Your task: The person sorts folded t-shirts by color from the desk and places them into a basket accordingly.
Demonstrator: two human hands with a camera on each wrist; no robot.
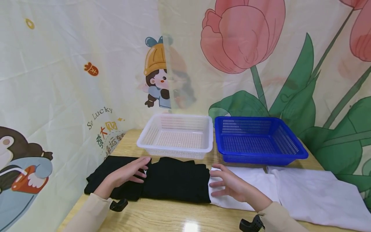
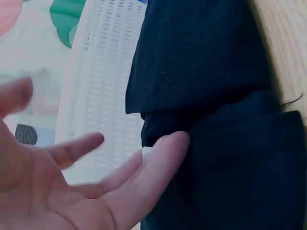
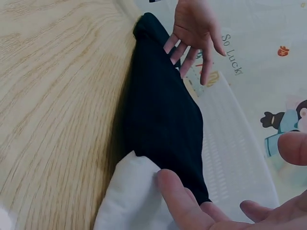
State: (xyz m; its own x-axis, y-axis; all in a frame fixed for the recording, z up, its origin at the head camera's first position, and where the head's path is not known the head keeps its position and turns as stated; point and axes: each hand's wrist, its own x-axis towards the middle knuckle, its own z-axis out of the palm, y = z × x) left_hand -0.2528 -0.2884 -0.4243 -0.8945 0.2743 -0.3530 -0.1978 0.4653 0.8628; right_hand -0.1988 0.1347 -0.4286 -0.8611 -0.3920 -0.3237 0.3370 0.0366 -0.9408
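Observation:
Two folded black cloths lie side by side on the table, the left black cloth (image 1: 116, 190) and the middle black cloth (image 1: 176, 180). To their right are two folded white cloths, a nearer white cloth (image 1: 240, 201) and a far-right white cloth (image 1: 318, 193). My left hand (image 1: 130, 172) hovers over the seam between the black cloths, its fingers spread and nothing in them. My right hand (image 1: 232, 183) is over the edge where the middle black cloth meets the white one, fingers apart and relaxed, holding nothing.
Behind the cloths stand a white plastic basket (image 1: 175, 151) and a blue plastic basket (image 1: 261, 159), both without contents. The wooden table (image 1: 162, 216) shows in front. A printed curtain (image 1: 124, 48) hangs behind and at the left. Each wrist wears a black camera.

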